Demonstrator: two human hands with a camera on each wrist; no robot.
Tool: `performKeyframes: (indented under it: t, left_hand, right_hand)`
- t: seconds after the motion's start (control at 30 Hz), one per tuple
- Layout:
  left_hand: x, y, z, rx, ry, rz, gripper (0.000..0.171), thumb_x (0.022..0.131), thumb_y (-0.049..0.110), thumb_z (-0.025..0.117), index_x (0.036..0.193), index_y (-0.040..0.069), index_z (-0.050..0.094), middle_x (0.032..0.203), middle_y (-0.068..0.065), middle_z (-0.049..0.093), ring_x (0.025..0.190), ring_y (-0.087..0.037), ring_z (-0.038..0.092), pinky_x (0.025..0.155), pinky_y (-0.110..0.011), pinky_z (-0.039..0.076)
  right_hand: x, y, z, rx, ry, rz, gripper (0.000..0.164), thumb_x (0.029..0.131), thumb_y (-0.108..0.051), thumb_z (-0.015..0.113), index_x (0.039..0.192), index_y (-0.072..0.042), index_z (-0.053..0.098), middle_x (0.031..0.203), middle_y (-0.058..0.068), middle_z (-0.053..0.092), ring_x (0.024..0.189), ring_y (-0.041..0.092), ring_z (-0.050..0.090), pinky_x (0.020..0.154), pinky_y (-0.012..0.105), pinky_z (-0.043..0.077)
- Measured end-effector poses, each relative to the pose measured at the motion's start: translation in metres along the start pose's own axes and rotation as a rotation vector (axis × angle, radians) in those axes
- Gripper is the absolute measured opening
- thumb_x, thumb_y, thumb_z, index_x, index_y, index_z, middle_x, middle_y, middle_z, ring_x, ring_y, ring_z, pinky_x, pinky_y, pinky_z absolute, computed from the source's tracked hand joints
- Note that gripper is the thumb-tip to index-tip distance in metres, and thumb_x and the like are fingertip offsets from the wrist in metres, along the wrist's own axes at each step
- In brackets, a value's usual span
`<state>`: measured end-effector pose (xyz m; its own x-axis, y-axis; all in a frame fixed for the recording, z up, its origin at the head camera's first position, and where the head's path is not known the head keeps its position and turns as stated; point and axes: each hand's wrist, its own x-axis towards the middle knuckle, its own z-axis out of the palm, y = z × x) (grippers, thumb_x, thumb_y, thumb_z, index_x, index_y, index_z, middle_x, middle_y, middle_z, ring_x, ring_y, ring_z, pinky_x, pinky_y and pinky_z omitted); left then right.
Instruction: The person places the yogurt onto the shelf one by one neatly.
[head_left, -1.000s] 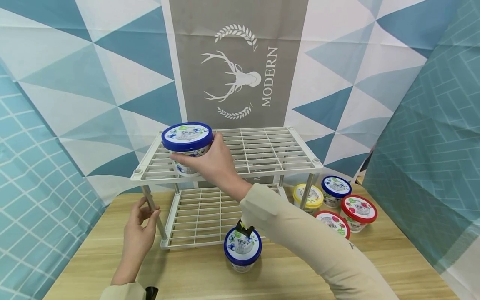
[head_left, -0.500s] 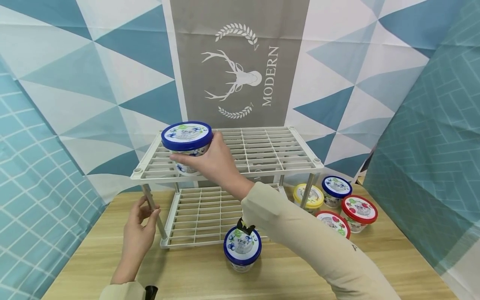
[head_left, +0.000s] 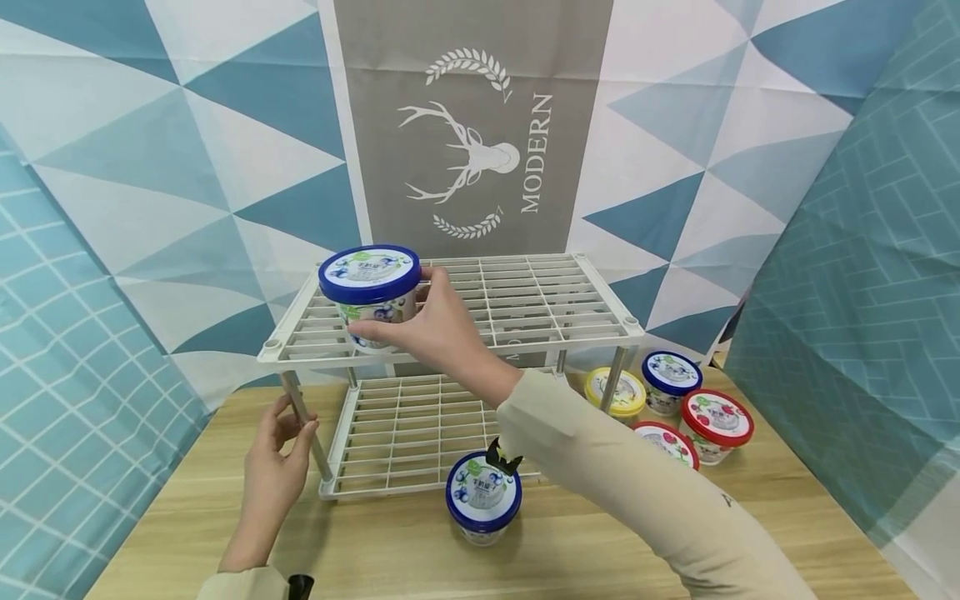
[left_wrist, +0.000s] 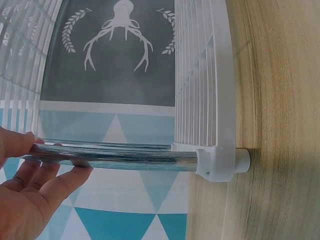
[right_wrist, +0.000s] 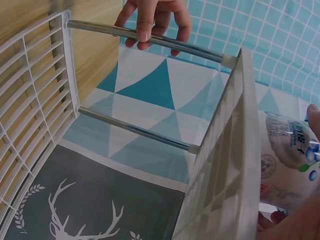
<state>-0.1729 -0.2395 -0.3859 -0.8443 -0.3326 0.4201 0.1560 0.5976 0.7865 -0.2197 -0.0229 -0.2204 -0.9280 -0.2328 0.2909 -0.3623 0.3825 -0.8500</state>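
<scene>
A round blue-lidded tub (head_left: 370, 287) with blueberry pictures stands upright at the left end of the rack's white upper shelf (head_left: 517, 304). My right hand (head_left: 438, 321) holds it from the right, thumb across its front and fingers behind. In the right wrist view the tub's printed side (right_wrist: 287, 155) shows between thumb and fingers, partly cut off. My left hand (head_left: 277, 467) grips the front left metal post (head_left: 303, 408) of the rack. The left wrist view shows thumb and fingers around this post (left_wrist: 130, 157).
Another blue-lidded tub (head_left: 483, 500) stands on the wooden table before the lower shelf (head_left: 420, 433). At the right are a yellow-lidded tub (head_left: 615, 390), a blue-lidded tub (head_left: 671, 379) and two red-lidded tubs (head_left: 717, 421), one partly behind my right sleeve. A patterned cloth hangs behind.
My right hand has shifted slightly right and its thumb sits lower, showing more of the tub's front. The tub has barely moved. My left hand stays on the post.
</scene>
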Motion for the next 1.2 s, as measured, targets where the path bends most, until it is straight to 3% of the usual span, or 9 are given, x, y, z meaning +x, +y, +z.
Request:
performKeyframes:
  t: [0.47, 0.9, 1.2]
  left_hand:
    - [0.000, 0.000, -0.002, 0.034, -0.018, 0.026, 0.045, 0.095, 0.013, 0.053, 0.138, 0.010, 0.040, 0.107, -0.014, 0.063, 0.083, 0.023, 0.041, 0.065, -0.006, 0.039]
    - [0.000, -0.001, -0.001, 0.050, -0.008, 0.035, 0.045, 0.095, 0.012, 0.055, 0.137, 0.010, 0.041, 0.106, -0.013, 0.064, 0.083, 0.022, 0.041, 0.066, -0.010, 0.041]
    - [0.000, -0.001, -0.002, 0.049, -0.012, 0.039, 0.045, 0.095, 0.013, 0.054, 0.138, 0.010, 0.040, 0.107, -0.012, 0.064, 0.083, 0.024, 0.040, 0.065, -0.007, 0.039]
  right_hand:
    - [-0.017, 0.010, -0.029, -0.019, 0.005, 0.025, 0.081, 0.070, -0.055, 0.075, 0.133, -0.019, 0.039, 0.120, 0.002, 0.052, 0.112, 0.021, 0.052, 0.081, 0.036, 0.050]
    - [-0.047, 0.025, -0.058, -0.037, 0.028, -0.032, 0.060, 0.077, -0.045, 0.073, 0.124, -0.020, 0.047, 0.117, 0.006, 0.055, 0.107, 0.020, 0.053, 0.089, 0.036, 0.047]
    - [-0.075, 0.036, -0.074, 0.007, 0.059, -0.086, 0.051, 0.080, -0.029, 0.074, 0.122, -0.014, 0.050, 0.117, 0.009, 0.057, 0.107, 0.022, 0.056, 0.095, 0.040, 0.045]
